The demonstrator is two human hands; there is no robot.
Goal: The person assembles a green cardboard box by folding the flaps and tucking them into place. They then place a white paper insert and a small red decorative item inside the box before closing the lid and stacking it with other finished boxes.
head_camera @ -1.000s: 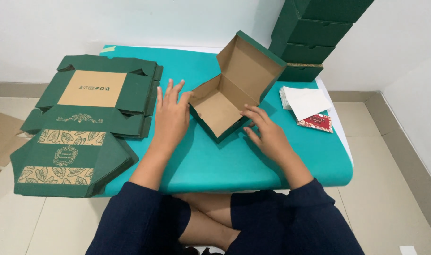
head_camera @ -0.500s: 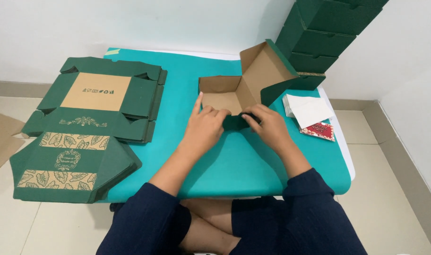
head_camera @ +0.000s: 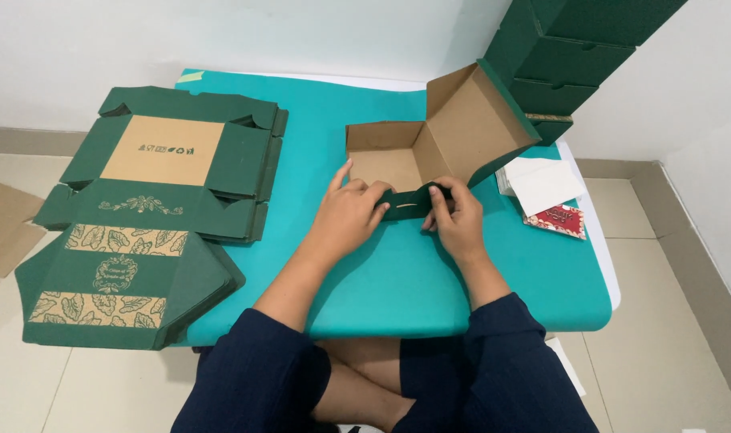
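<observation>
A dark green cardboard box (head_camera: 430,148) with a brown inside stands half folded on the teal table (head_camera: 397,281), its lid tilted up to the right. My left hand (head_camera: 345,212) and my right hand (head_camera: 458,216) both grip the box's green front flap (head_camera: 409,204) at the near edge, fingers curled over it from either side.
A stack of flat, unfolded green boxes (head_camera: 157,200) with gold leaf prints lies at the left, hanging over the table edge. Several finished green boxes (head_camera: 566,56) are stacked at the back right. White cards (head_camera: 542,180) and a red card (head_camera: 558,220) lie at the right.
The box was turned and pulled closer to me. Both hands moved from its sides to the front flap and took hold of it.
</observation>
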